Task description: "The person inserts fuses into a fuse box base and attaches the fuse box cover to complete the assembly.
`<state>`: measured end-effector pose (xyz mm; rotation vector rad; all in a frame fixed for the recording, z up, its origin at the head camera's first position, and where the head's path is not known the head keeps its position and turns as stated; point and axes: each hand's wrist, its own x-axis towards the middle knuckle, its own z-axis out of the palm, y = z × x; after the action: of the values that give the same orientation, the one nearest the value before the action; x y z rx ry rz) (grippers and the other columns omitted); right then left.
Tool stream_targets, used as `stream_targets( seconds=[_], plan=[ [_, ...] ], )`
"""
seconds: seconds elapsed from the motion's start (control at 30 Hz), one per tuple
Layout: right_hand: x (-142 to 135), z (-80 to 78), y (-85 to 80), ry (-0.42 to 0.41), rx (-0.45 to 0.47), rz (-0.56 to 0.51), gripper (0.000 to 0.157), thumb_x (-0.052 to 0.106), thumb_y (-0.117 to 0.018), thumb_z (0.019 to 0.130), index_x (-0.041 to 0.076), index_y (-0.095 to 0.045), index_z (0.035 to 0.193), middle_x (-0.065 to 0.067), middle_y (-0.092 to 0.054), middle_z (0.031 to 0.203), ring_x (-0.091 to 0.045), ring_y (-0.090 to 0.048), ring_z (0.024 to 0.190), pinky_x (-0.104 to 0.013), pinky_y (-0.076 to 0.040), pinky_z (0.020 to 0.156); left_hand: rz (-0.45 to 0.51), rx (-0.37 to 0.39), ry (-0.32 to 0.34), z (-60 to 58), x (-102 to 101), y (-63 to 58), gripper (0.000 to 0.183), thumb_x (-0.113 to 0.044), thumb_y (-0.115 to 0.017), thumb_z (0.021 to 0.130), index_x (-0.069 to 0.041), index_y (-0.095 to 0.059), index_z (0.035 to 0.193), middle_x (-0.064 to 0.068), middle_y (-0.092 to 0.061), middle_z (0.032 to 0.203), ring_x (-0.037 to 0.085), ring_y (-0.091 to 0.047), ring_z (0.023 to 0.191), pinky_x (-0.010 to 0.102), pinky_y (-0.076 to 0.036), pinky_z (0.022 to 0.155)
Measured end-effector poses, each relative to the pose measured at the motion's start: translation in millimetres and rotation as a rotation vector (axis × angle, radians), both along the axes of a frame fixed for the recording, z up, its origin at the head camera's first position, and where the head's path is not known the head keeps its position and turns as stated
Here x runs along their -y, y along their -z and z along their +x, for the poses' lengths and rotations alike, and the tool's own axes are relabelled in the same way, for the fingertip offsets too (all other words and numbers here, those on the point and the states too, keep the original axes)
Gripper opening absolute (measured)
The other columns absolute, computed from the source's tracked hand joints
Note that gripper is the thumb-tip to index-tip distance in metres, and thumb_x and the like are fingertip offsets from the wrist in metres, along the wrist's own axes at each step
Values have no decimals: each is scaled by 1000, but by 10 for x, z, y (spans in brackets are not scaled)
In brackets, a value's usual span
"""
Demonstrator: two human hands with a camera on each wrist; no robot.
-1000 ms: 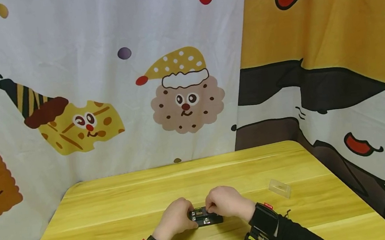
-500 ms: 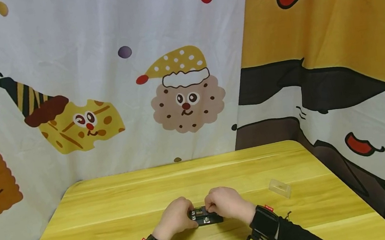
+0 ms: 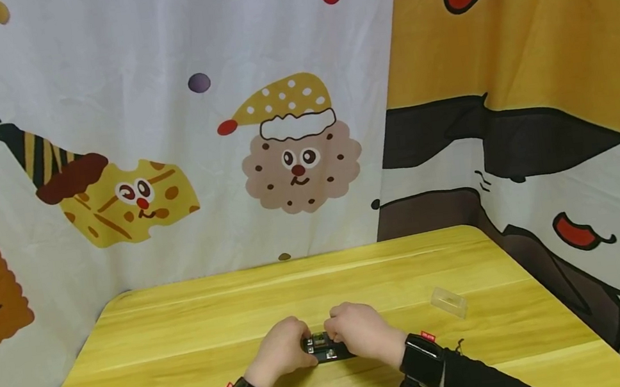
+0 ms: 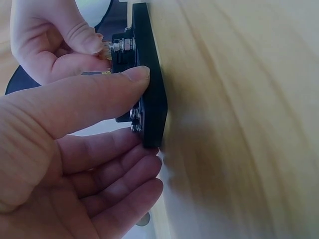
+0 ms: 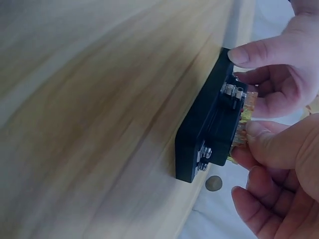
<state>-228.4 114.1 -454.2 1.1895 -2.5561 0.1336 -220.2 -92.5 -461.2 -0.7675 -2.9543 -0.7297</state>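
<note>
A black fuse block point(image 3: 334, 352) with metal screw terminals point(image 5: 204, 152) sits on the wooden table. My left hand point(image 3: 284, 348) grips its left end, the thumb pressing the base's front edge and the fingers behind it. My right hand point(image 3: 365, 334) is over the block's right half. In the right wrist view, its thumb and index finger pinch a small translucent orange blade fuse point(image 5: 240, 134) at the top of the block. Beside that, other orange and yellow fuses point(image 5: 250, 101) stand in the block, close to the left hand's fingers.
A clear plastic cover point(image 3: 448, 303) lies on the table point(image 3: 197, 317) to the right of the hands. Behind the table hangs a printed curtain point(image 3: 154, 58) with cartoon figures. Dark straps with small cameras point(image 3: 423, 360) are on both wrists.
My right hand has shifted slightly left along the fuse block, covering more of its right end. The left hand keeps its grip, and the clear cover stays where it was.
</note>
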Motion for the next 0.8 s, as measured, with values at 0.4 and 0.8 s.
stream_targets(
  seconds=[0.4, 0.8],
  plan=[
    [-3, 31, 30, 20, -31, -23, 17, 12, -83, 75, 21, -69, 75, 9, -54, 73, -7, -51, 66, -19, -44, 57, 1, 6, 1, -20, -14, 4, 35, -21, -92, 60, -7, -68, 82, -4, -52, 76, 12, -45, 66, 29, -41, 63],
    [-86, 17, -29, 58, 126, -104, 8, 17, -81, 81, 22, -75, 83, 11, -62, 79, -7, -59, 73, -19, -48, 63, -5, 12, -2, -21, -2, 21, 33, -20, -91, 61, -7, -69, 82, -5, -53, 76, 11, -45, 65, 29, -42, 64]
  ],
)
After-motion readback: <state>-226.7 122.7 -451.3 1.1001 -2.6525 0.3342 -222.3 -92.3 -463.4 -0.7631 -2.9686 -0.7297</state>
